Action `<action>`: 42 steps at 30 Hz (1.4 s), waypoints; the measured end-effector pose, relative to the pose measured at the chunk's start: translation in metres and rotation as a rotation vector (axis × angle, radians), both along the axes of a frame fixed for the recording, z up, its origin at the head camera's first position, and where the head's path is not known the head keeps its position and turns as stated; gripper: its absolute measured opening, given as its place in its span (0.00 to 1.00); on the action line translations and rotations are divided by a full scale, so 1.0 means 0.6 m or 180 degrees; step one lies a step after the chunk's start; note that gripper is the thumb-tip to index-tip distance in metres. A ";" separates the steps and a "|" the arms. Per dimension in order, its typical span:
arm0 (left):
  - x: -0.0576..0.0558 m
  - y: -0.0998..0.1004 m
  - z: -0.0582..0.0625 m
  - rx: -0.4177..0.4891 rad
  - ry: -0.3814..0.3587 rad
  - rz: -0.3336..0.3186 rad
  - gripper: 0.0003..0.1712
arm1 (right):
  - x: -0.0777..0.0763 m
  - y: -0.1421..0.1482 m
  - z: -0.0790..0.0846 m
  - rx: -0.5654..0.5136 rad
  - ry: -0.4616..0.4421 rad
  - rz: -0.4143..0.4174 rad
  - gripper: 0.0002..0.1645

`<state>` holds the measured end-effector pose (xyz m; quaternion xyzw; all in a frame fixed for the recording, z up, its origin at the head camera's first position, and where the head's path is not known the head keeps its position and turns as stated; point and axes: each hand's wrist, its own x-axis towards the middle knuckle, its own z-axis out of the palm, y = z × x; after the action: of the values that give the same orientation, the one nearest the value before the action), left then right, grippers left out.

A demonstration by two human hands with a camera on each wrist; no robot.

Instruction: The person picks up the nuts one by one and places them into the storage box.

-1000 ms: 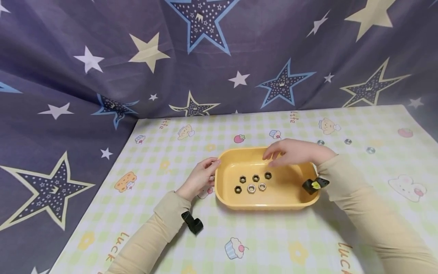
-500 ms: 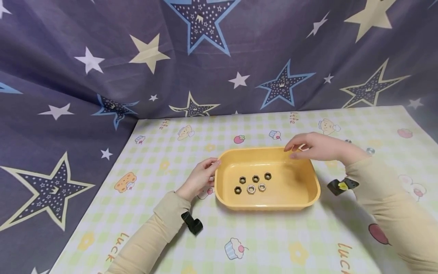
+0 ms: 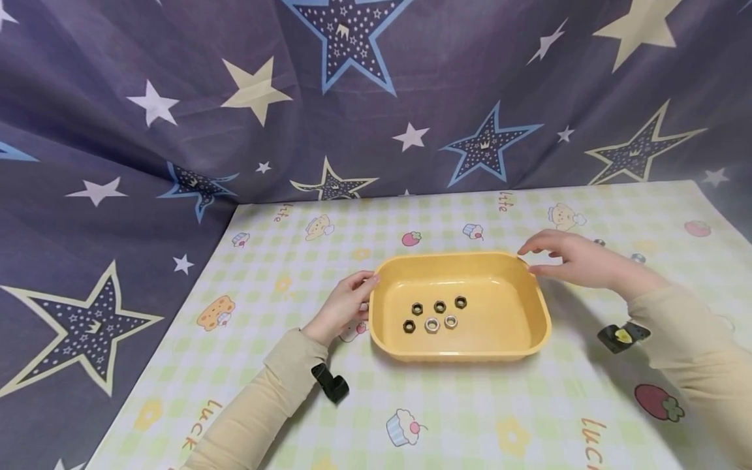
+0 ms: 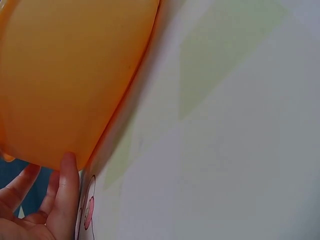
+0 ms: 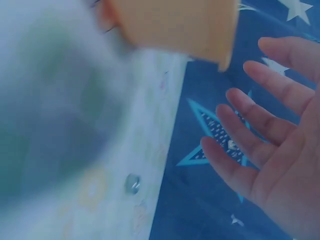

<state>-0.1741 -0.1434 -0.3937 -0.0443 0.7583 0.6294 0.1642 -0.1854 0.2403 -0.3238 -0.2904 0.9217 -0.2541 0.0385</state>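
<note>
A yellow rectangular tray (image 3: 499,313) sits on the table. Inside lie several dark hex nuts (image 3: 417,313) and two silver ones. Against the tray's left end rests my left hand (image 3: 342,304); in the left wrist view its thumb (image 4: 68,175) touches the outer wall with the fingers fairly straight. Just beyond the back right corner is my right hand (image 3: 578,259), fingers spread and loosely bent, holding nothing in the right wrist view. Two more nuts lie behind it on the tablecloth, one silver nut (image 3: 638,258) and one partly covered nut (image 3: 599,242).
A pale checked tablecloth (image 3: 329,431) with printed cupcakes and strawberries covers the table. A dark star-patterned curtain (image 3: 358,143) hangs behind and to the left. Each sleeve carries a black wrist camera, one at the left cuff (image 3: 330,382).
My right hand has moved right, from over the tray's inside to just outside its back right corner. My left hand, the tray and the nuts in it have stayed put.
</note>
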 end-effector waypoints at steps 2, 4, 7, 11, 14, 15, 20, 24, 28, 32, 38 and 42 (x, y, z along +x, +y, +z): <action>0.000 0.000 0.001 0.0009 0.0000 0.0000 0.19 | 0.001 0.008 -0.005 0.0073 0.0003 -0.0062 0.17; 0.001 0.001 0.002 0.0007 -0.0007 0.0018 0.19 | 0.002 0.015 -0.011 0.0131 -0.0030 -0.0151 0.19; 0.001 0.002 0.005 0.0014 -0.0039 0.0035 0.20 | 0.003 0.026 -0.020 0.0156 -0.0085 -0.0235 0.20; 0.001 0.003 0.007 0.0026 -0.0060 0.0036 0.21 | 0.004 0.039 -0.032 0.0182 -0.0150 -0.0298 0.20; 0.001 0.003 0.005 0.0037 -0.0046 0.0045 0.21 | 0.005 0.048 -0.041 0.0180 -0.0165 -0.0313 0.20; 0.001 0.003 0.005 0.0037 -0.0043 0.0049 0.21 | 0.005 0.052 -0.043 0.0170 -0.0167 -0.0328 0.20; 0.003 0.004 0.006 0.0059 -0.0040 0.0063 0.20 | 0.007 0.076 -0.056 0.0188 -0.0127 -0.0440 0.17; 0.004 0.004 0.007 0.0066 -0.0024 0.0052 0.20 | 0.008 0.102 -0.065 0.0247 -0.0132 -0.0607 0.16; 0.004 0.003 0.006 0.0066 -0.0011 0.0041 0.20 | 0.006 0.126 -0.068 0.0360 -0.0245 -0.0781 0.19; 0.004 0.003 0.008 0.0047 -0.0024 0.0048 0.19 | 0.002 0.147 -0.069 0.0438 -0.0321 -0.0865 0.20; 0.003 0.004 0.008 0.0035 -0.0056 0.0065 0.19 | -0.004 0.175 -0.064 0.0464 -0.0315 -0.0977 0.21; 0.004 0.005 0.009 0.0017 -0.0053 0.0079 0.19 | -0.007 0.190 -0.058 0.0470 -0.0312 -0.1088 0.23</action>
<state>-0.1718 -0.1407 -0.3881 -0.0586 0.7546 0.6330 0.1628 -0.1897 0.3546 -0.3588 -0.1134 0.9708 -0.2025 0.0609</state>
